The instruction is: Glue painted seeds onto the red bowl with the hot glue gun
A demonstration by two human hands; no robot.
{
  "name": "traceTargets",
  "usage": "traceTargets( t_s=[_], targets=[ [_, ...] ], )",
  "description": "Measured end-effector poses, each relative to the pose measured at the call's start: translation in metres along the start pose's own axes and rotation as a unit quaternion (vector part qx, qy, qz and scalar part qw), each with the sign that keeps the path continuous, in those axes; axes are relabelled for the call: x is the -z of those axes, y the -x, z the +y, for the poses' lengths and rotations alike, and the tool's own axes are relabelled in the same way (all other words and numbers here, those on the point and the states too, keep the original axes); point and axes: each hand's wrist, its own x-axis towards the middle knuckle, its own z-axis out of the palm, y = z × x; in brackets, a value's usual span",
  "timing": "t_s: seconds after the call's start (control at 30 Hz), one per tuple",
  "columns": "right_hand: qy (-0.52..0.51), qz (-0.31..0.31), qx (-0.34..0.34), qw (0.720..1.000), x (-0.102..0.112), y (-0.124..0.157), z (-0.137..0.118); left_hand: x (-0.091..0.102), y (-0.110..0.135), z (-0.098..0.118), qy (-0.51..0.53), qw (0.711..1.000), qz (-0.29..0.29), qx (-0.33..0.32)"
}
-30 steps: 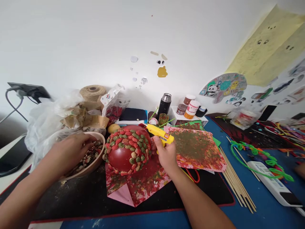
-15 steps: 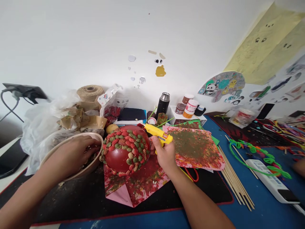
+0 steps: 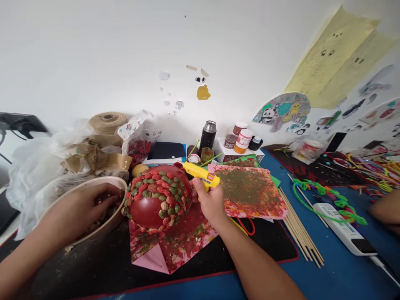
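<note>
My right hand (image 3: 210,201) is wrapped round a yellow hot glue gun (image 3: 201,173), its nozzle pointing left over the top of a glossy dark red dome (image 3: 149,209). Rows of red, green and tan pieces, shell-like in shape, cover much of the dome. The fingertips of that hand lie close against the dome's right side; whether they touch it I cannot tell. My left hand (image 3: 79,208) reaches into a pale round bowl (image 3: 120,218) of small bits, with thumb and fingers apart. What its fingertips touch is hard to make out.
Paint-smeared pink paper (image 3: 187,246) lies under the dome, with another painted sheet (image 3: 250,189) to the right. Wooden sticks (image 3: 301,229), a white power strip (image 3: 343,229) and a person's arm (image 3: 387,210) are further right. Behind stand a black flask (image 3: 208,135), paint jars (image 3: 243,141) and twine (image 3: 108,123).
The view has shifted a little, so most things sit further left. Inside the bowl my left hand's fingers have moved and spread. My right hand keeps its hold on the glue gun.
</note>
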Motion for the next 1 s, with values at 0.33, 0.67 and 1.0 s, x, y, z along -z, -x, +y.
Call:
traceTargets(
  t_s=[0.33,0.67,1.0],
  targets=[
    [-0.016,-0.009,-0.013,1.000,-0.001,0.002,-0.002,0.021,0.018,0.005,0.324,0.921,0.065,0.207],
    [-0.021,-0.010,-0.008,1.000,0.001,0.001,-0.004,0.015,0.016,0.015,0.518,0.820,0.115,0.214],
    [-0.011,-0.016,-0.007,1.000,0.001,0.001,-0.003,0.010,0.015,0.017,0.549,0.793,0.114,0.238]
  ],
)
